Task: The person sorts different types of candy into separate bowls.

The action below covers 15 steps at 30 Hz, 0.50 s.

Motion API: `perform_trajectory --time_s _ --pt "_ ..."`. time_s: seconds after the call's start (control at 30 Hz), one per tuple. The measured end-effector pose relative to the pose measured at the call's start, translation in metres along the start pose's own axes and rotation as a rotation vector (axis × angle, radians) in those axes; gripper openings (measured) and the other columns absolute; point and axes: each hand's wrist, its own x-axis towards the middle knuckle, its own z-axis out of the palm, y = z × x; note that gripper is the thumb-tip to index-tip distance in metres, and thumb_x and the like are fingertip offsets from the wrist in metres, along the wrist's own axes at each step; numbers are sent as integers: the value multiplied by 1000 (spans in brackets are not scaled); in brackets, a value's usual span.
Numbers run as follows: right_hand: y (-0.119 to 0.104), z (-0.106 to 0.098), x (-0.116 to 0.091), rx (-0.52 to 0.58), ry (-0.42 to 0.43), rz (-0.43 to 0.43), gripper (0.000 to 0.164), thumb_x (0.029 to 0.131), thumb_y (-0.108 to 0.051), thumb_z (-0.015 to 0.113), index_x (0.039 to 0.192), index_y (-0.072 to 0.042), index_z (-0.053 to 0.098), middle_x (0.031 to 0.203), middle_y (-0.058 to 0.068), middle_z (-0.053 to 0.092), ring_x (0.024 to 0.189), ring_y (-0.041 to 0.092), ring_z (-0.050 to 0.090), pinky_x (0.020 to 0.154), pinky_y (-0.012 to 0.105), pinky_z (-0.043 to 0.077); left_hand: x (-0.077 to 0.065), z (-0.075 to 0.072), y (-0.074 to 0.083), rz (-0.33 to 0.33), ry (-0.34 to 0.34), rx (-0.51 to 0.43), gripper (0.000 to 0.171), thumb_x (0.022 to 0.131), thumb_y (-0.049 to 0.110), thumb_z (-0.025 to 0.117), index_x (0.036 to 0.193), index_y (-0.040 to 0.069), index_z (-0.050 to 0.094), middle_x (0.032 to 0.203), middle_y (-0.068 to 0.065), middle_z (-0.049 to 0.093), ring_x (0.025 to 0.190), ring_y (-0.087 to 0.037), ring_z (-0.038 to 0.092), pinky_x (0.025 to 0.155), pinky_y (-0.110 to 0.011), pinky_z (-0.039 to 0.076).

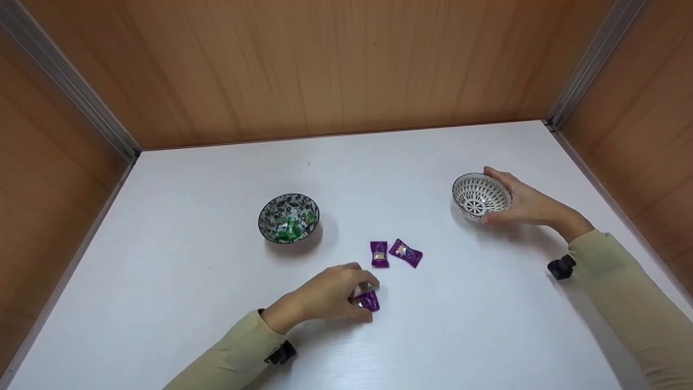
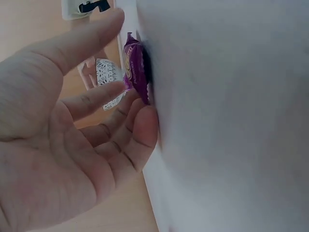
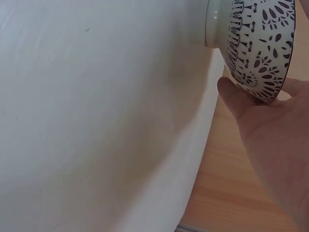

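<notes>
My left hand (image 1: pixel 333 292) is low over the table around a purple wrapped candy (image 1: pixel 368 301), with thumb and fingers spread on either side of it. In the left wrist view the thumb stands apart from the candy (image 2: pixel 135 67), while the fingertips reach its lower end. Two more purple candies, one upright (image 1: pixel 379 254) and one slanted (image 1: pixel 406 253), lie just beyond this hand. At the right, my right hand (image 1: pixel 528 203) grips the side of a white bowl with a dark pattern (image 1: pixel 479 195); its visible inside holds nothing. The thumb presses the bowl's outer wall (image 3: pixel 260 53).
A dark floral bowl (image 1: pixel 288 200) with several green wrapped candies (image 1: pixel 289 229) stands left of centre. Wooden panels (image 1: pixel 346 70) enclose the white table (image 1: pixel 216 303) at the back and both sides.
</notes>
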Motion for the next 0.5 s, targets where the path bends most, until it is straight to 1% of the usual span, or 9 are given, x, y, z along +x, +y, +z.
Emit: perform_trajectory --time_s 0.07,0.13,0.23,0.3,0.43,0.5 --pt "3 1 -1 -19 -4 29 115 75 -27 92 162 -10 19 165 14 22 148 36 22 116 63 21 2 3 0 -8 10 18 46 79 24 88 120 8 72 102 0 67 85 -9 57 77 -25 48" --pt "5 1 -1 -27 -6 51 114 76 -31 91 162 -9 20 165 16 22 149 38 22 116 65 20 3 6 1 -14 21 35 39 79 21 88 114 9 74 98 0 67 85 -10 58 77 -26 48" --pt "5 1 -2 -20 -7 81 114 77 -36 90 162 -10 20 164 18 22 149 40 20 116 66 19 3 7 4 -33 34 43 37 78 20 89 111 10 74 96 -1 68 85 -11 59 77 -27 50" --pt "3 2 -2 1 -9 108 114 77 -36 90 163 -12 19 164 19 23 148 39 22 116 66 19 3 8 6 -53 34 47 37 79 19 88 111 10 73 96 -1 67 86 -12 60 78 -28 50" --pt "0 3 -1 40 -10 139 115 77 -37 90 163 -17 17 163 19 24 145 37 25 115 64 20 3 8 9 -98 25 46 38 80 19 88 114 10 73 98 -2 67 89 -14 61 81 -31 52" --pt "0 6 0 48 -16 142 115 77 -37 90 163 -17 16 162 18 25 144 36 26 115 64 20 3 8 10 -119 13 31 39 79 18 89 113 10 73 99 -2 68 89 -15 62 82 -31 52"
